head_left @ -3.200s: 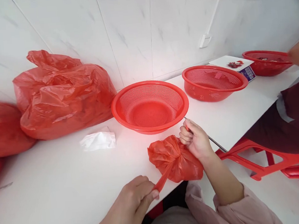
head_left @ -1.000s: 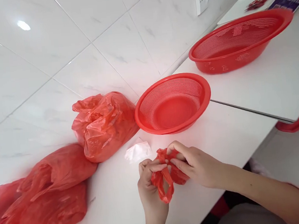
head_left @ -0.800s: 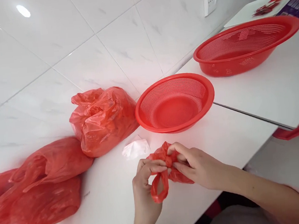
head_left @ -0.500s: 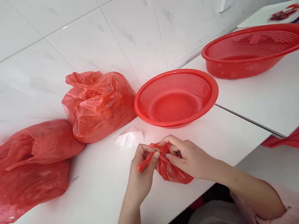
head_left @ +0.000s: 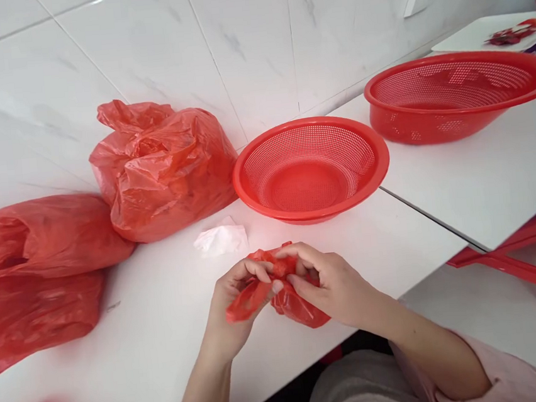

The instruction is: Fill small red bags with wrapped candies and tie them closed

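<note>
A small red plastic bag (head_left: 301, 305) is between my two hands, just above the white table near its front edge. My left hand (head_left: 237, 295) pinches the gathered top of the bag, and a loose red end sticks out past its thumb. On the other side, my right hand (head_left: 320, 278) grips the bag close to what looks like a knot, its fingers curled in. The two thumbs almost meet there. What the bag holds cannot be made out. Behind my hands lies a crumpled white tissue (head_left: 222, 238).
Beyond the tissue stands a red perforated basket (head_left: 311, 184), with a second red basket (head_left: 454, 123) on the adjoining table. Large filled red bags (head_left: 171, 179) line the wall at left. A white tray (head_left: 465, 33) with red scraps sits far right.
The loose end of the bag stands out longer and wider past my left thumb. My hands stay together at the bag's top. The view has shifted slightly.
</note>
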The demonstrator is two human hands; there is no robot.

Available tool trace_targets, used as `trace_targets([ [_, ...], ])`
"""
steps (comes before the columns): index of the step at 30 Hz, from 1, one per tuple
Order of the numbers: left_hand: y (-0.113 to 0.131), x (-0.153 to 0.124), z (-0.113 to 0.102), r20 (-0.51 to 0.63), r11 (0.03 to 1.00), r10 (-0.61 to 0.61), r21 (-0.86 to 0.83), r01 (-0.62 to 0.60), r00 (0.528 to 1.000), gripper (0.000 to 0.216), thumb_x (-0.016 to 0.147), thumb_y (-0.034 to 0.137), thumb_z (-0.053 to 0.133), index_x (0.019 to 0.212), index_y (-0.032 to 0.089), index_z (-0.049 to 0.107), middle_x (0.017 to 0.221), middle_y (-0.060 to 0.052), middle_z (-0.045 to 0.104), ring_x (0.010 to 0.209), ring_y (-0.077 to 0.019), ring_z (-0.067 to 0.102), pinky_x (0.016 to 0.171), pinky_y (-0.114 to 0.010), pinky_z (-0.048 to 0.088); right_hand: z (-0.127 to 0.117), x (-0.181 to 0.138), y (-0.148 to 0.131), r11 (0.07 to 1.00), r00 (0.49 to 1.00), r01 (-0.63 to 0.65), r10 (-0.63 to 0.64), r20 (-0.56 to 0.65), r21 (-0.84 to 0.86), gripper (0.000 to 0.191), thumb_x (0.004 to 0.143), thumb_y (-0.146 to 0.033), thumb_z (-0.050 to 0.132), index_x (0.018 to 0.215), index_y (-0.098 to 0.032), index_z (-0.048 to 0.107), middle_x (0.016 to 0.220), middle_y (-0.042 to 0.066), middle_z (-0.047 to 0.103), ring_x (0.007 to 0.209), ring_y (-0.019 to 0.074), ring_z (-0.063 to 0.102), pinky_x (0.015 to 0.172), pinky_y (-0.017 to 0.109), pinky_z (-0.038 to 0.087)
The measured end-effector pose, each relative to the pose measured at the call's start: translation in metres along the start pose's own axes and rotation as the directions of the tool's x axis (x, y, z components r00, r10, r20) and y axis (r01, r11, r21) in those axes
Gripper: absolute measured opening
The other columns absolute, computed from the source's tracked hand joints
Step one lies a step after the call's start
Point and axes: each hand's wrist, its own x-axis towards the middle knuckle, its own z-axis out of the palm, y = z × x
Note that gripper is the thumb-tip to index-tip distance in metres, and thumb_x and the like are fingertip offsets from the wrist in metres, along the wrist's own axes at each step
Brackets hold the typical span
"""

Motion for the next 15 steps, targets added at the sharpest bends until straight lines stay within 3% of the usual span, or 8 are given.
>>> trace_targets([
  [1,0.0,-0.001,-0.002,0.01,0.987,0.086,0.135,-0.086,0.996,0.012,0.08,0.013,0.07,0.079,0.02,0.06,0.094,-0.002,0.067,0.082,-0.0148,0.06,0.074,-0.029,0.05,-0.001,0.002,0.0,0.998,0.998,0.047,-0.049,-0.037,-0.044,0.033,0.085,-0.013,0.054,0.116,-0.024,0.059,0.089,0.002,0.064,0.082,0.0158,0.061,0.078,0.032,0.05],
  [3,0.002,-0.002,-0.005,0.082,0.869,0.295,0.391,-0.303,0.952,0.016,0.08,0.007,0.067,0.082,0.022,0.064,0.091,-0.002,0.068,0.091,-0.0172,0.059,0.076,-0.029,0.051,-0.001,0.005,0.002,0.982,0.982,0.158,-0.166,-0.085,-0.099,0.034,0.081,-0.009,0.056,0.111,-0.023,0.063,0.111,0.006,0.063,0.105,0.0191,0.058,0.092,0.036,0.048],
  [6,0.004,-0.001,-0.008,0.22,0.654,0.515,0.523,-0.546,0.828,0.02,0.081,0.003,0.064,0.085,0.022,0.063,0.086,-0.002,0.07,0.097,-0.0176,0.059,0.08,-0.029,0.052,0.0,0.008,0.004,0.974,0.973,0.224,-0.225,-0.057,-0.034,0.033,0.08,-0.006,0.055,0.107,-0.024,0.064,0.111,0.004,0.065,0.105,0.0173,0.06,0.094,0.034,0.048],
  [9,0.0,0.002,-0.006,0.206,0.584,0.621,0.523,-0.621,0.757,0.023,0.08,-0.001,0.061,0.086,0.021,0.055,0.089,-0.003,0.069,0.085,-0.0147,0.064,0.074,-0.028,0.054,0.004,0.008,0.006,0.986,0.995,0.096,-0.096,-0.002,0.133,0.027,0.082,-0.007,0.054,0.101,-0.024,0.062,0.098,-0.001,0.069,0.091,0.0134,0.064,0.086,0.029,0.051],
  [12,-0.01,0.004,-0.002,0.146,0.453,0.726,0.634,-0.627,0.672,0.025,0.077,-0.003,0.058,0.081,0.02,0.05,0.091,-0.003,0.066,0.076,-0.0122,0.064,0.061,-0.022,0.051,0.011,0.005,0.005,0.973,0.998,-0.032,0.017,0.068,0.23,0.015,0.085,-0.012,0.055,0.094,-0.023,0.062,0.092,-0.002,0.071,0.082,0.0123,0.066,0.076,0.025,0.052],
  [15,-0.021,0.003,0.003,0.104,0.363,0.788,0.718,-0.594,0.607,0.022,0.079,-0.002,0.057,0.079,0.02,0.052,0.094,-0.002,0.064,0.076,-0.0123,0.062,0.058,-0.021,0.047,0.016,0.001,0.0,0.978,0.999,-0.027,0.018,0.046,0.207,0.012,0.085,-0.014,0.058,0.091,-0.022,0.062,0.09,-0.002,0.071,0.078,0.0125,0.066,0.073,0.024,0.051],
])
